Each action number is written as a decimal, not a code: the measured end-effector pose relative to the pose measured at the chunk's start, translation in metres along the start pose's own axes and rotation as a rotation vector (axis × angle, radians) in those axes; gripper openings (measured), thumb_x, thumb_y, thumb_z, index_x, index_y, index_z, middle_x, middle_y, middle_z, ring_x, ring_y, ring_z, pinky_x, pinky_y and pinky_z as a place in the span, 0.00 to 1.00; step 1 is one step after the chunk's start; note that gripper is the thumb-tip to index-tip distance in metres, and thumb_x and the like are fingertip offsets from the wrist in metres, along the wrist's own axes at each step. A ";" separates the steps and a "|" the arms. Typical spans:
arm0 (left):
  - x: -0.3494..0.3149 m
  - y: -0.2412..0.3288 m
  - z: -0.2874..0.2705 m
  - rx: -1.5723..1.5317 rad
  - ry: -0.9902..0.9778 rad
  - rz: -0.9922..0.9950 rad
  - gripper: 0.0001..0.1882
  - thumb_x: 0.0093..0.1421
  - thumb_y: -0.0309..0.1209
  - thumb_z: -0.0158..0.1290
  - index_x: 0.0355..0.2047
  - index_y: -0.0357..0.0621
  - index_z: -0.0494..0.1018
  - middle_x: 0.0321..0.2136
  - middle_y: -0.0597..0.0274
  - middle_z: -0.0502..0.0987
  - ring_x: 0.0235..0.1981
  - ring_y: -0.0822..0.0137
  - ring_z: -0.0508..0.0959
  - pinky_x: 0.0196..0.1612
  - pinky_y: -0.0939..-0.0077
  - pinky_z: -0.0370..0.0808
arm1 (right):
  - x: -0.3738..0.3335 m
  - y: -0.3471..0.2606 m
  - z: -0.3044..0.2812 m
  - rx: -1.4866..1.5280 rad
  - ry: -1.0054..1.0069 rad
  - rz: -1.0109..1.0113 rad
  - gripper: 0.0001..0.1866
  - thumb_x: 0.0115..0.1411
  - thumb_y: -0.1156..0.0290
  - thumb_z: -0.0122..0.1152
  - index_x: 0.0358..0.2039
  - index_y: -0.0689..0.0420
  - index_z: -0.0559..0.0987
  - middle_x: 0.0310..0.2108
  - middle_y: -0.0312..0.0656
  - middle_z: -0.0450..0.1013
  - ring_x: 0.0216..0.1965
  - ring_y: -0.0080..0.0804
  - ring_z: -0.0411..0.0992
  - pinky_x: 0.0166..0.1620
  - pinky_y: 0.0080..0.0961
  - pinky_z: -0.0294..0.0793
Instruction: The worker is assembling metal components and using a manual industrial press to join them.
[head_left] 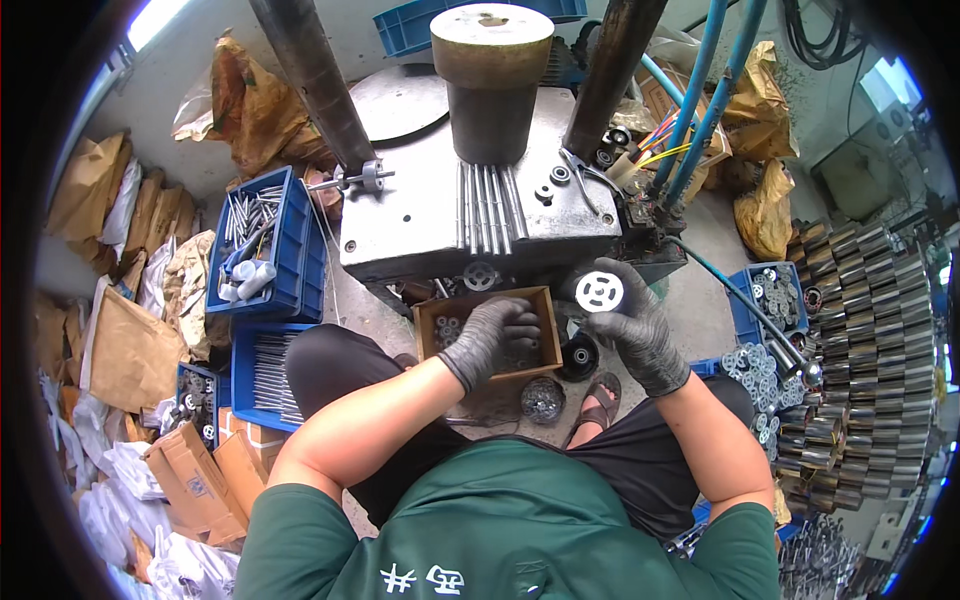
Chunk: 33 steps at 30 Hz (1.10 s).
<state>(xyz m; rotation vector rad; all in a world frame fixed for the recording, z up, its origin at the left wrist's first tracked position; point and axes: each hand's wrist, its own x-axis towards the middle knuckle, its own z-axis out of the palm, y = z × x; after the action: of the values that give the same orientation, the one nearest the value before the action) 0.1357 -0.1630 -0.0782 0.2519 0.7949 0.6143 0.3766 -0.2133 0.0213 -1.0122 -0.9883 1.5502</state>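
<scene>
My right hand (645, 335), in a dark grey glove, grips a round metal end cap (600, 291) with a bright slotted face turned upward. My left hand (492, 338), gloved the same way, is over a wooden box (428, 352) at the front of the press table. Its fingers are curled inward; what they hold, if anything, is hidden. Small round metal parts (448, 328) lie in the box beside that hand. On the table (400, 225), several steel shafts (485, 210) lie side by side below the thick press ram (490, 90).
Pliers (585, 180) and a small bearing (560, 176) lie on the table's right. Blue crates (290, 250) of shafts stand left. Stacked metal cylinders (850, 370) and slotted end caps (755, 380) are at right. A black round part (579, 356) and a dish (543, 400) sit near my foot.
</scene>
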 end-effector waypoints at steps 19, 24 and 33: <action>0.002 -0.007 0.056 0.588 0.058 0.381 0.12 0.71 0.38 0.57 0.41 0.40 0.79 0.29 0.70 0.77 0.30 0.78 0.75 0.34 0.77 0.76 | 0.013 0.003 -0.006 -0.297 0.269 -0.072 0.32 0.59 0.76 0.74 0.63 0.60 0.71 0.48 0.42 0.76 0.48 0.25 0.76 0.51 0.25 0.80; 0.014 -0.034 0.060 1.047 -0.277 0.403 0.22 0.66 0.25 0.57 0.60 0.37 0.74 0.50 0.58 0.80 0.51 0.68 0.80 0.58 0.71 0.78 | 0.020 -0.005 -0.003 -0.124 0.370 -0.082 0.31 0.70 0.62 0.67 0.67 0.58 0.67 0.38 0.39 0.78 0.24 0.21 0.74 0.27 0.18 0.76; 0.010 -0.042 0.063 0.898 -0.256 0.406 0.20 0.69 0.28 0.54 0.59 0.34 0.73 0.42 0.54 0.83 0.43 0.64 0.84 0.49 0.67 0.82 | 0.045 0.011 0.005 -0.027 0.370 -0.157 0.31 0.69 0.70 0.68 0.68 0.55 0.66 0.50 0.43 0.76 0.45 0.32 0.81 0.44 0.33 0.86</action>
<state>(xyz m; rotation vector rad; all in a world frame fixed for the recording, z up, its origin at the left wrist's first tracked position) 0.2048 -0.1897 -0.0596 1.3124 0.7322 0.5511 0.3617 -0.1717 0.0064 -1.1609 -0.8088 1.1706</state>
